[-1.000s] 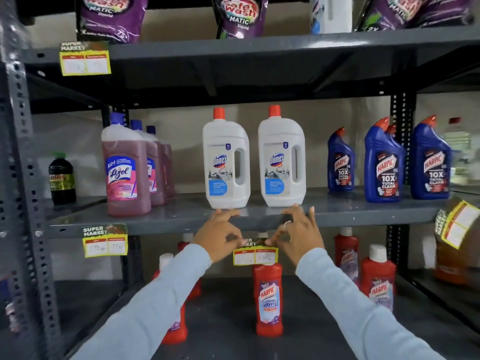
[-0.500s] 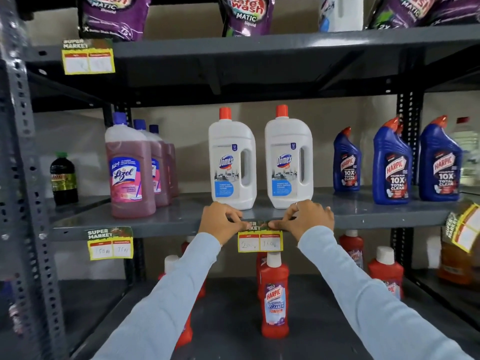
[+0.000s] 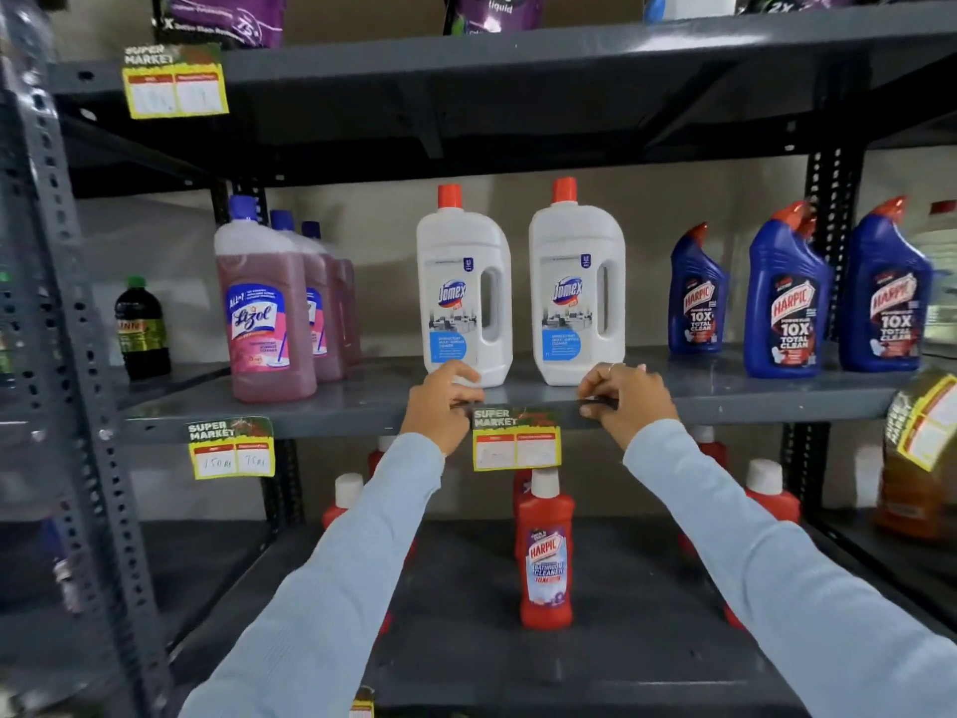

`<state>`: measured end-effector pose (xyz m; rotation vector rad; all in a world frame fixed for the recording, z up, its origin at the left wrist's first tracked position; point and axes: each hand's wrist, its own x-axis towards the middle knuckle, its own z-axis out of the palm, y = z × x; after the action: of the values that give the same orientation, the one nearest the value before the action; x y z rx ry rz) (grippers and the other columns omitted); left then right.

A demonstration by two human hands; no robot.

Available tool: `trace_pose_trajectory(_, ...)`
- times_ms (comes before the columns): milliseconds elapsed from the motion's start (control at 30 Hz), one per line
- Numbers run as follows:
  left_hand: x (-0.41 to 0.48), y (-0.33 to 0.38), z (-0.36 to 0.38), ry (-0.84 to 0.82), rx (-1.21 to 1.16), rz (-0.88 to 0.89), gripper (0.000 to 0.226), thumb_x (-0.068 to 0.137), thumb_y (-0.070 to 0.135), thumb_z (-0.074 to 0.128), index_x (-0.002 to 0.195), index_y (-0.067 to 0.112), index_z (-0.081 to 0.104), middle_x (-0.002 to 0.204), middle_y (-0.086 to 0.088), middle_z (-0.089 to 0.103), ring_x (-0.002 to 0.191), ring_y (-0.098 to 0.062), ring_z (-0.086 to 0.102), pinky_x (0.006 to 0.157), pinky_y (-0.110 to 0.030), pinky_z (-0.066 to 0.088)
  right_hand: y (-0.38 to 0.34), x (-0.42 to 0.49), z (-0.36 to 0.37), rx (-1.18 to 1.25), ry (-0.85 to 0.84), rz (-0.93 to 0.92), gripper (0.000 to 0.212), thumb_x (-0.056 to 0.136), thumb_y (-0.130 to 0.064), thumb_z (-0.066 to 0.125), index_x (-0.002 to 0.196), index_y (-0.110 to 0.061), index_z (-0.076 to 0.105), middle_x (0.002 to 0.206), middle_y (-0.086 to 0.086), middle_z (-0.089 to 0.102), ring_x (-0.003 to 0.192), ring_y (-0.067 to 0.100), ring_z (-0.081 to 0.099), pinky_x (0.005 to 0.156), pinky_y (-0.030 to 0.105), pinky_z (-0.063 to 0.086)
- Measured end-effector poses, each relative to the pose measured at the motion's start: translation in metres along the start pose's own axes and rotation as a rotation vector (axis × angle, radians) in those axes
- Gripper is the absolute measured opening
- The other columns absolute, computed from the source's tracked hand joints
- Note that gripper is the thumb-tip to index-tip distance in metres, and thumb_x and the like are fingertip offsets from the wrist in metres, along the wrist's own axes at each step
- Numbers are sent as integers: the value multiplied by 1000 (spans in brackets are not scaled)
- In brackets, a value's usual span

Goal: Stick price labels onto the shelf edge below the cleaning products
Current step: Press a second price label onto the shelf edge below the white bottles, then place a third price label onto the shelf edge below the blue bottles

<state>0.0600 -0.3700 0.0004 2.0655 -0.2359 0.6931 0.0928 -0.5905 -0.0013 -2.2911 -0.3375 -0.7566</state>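
So we've got both hands up at the middle shelf edge (image 3: pixel 331 422), right under the two white Domex bottles (image 3: pixel 466 287). The yellow price label (image 3: pixel 517 438) hangs off that edge between our hands, its top strip against the metal. Our left hand (image 3: pixel 440 406) has its grip curled and pressed at the label's top left corner, and our right hand (image 3: pixel 624 399) pinches a dark strip at the edge just right of the label. Another label (image 3: pixel 231 448) sits further left below the Lizol bottles (image 3: pixel 264 313).
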Motion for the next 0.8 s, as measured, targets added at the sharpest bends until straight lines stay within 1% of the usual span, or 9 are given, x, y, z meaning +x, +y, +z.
trace_pose_trajectory(33, -6, 3, 5, 8, 14, 24, 44, 77, -18, 47, 105, 16, 53, 115, -7, 63, 108, -17, 57, 74, -8, 45, 9, -3, -8, -1, 14, -37, 24, 80, -4, 63, 85, -27, 62, 91, 0, 66, 101, 26, 60, 92, 32, 44)
trace_pose_trajectory(100, -22, 12, 21, 95, 38, 116, 52, 77, -15, 46, 113, 23, 50, 126, -1, 55, 118, -14, 47, 89, -11, 37, 32, -4, -32, -38, 26, -143, 31, 83, -1, 58, 100, -27, 63, 110, 5, 66, 107, 26, 59, 91, 30, 45)
trace_pose_trajectory(200, -43, 37, 66, 211, 160, 340, 31, 83, 9, 57, 110, 25, 52, 127, 1, 53, 126, -15, 41, 106, -28, 32, 72, 2, -84, -91, -13, -278, 28, 88, -11, 55, 113, -23, 62, 125, 7, 61, 119, 25, 53, 102, 34, 41)
trace_pose_trajectory(267, -50, 58, 110, 210, 243, 421, 20, 84, 26, 59, 103, 23, 56, 127, -2, 55, 131, -19, 39, 114, -38, 25, 105, 8, -124, -154, -4, -290, 26, 90, -19, 54, 114, -17, 62, 121, 10, 63, 116, 28, 55, 98, 35, 42)
trace_pose_trajectory(400, -51, 100, 210, 97, 336, 415, 24, 84, 43, 56, 96, 22, 62, 134, -4, 53, 138, -22, 31, 116, -38, 10, 173, 16, -199, -255, -37, -161, 32, 89, -20, 56, 120, -10, 59, 124, 17, 59, 114, 33, 55, 95, 37, 41)
trace_pose_trajectory(500, -48, 127, 285, 24, 380, 390, 31, 84, 50, 53, 93, 22, 65, 148, -5, 39, 145, -20, 11, 115, -39, -12, 221, 24, -238, -402, -207, -103, 35, 89, -17, 56, 123, -9, 56, 131, 17, 54, 122, 33, 49, 100, 37, 36)
trace_pose_trajectory(600, -44, 147, 342, 44, 367, 341, 36, 82, 56, 50, 92, 26, 66, 156, -6, 21, 145, -18, -6, 107, -39, -28, 247, 35, -259, -426, -273, -80, 31, 90, -17, 55, 121, -13, 59, 130, 15, 56, 120, 32, 51, 97, 38, 41)
trace_pose_trajectory(700, -40, 159, 378, 79, 396, 255, 34, 81, 59, 48, 84, 29, 64, 159, -4, 10, 143, -20, -19, 106, -52, -28, 259, 42, -261, -448, -285, -103, 24, 89, -21, 56, 111, -18, 64, 118, 9, 65, 109, 29, 58, 85, 31, 44)
trace_pose_trajectory(800, -33, 173, 398, 90, 508, 174, 30, 81, 56, 52, 82, 28, 64, 159, -3, 11, 142, -26, -22, 104, -61, -24, 263, 44, -258, -470, -273, -127, 15, 85, -27, 59, 98, -22, 63, 110, 7, 64, 101, 30, 58, 80, 38, 47)
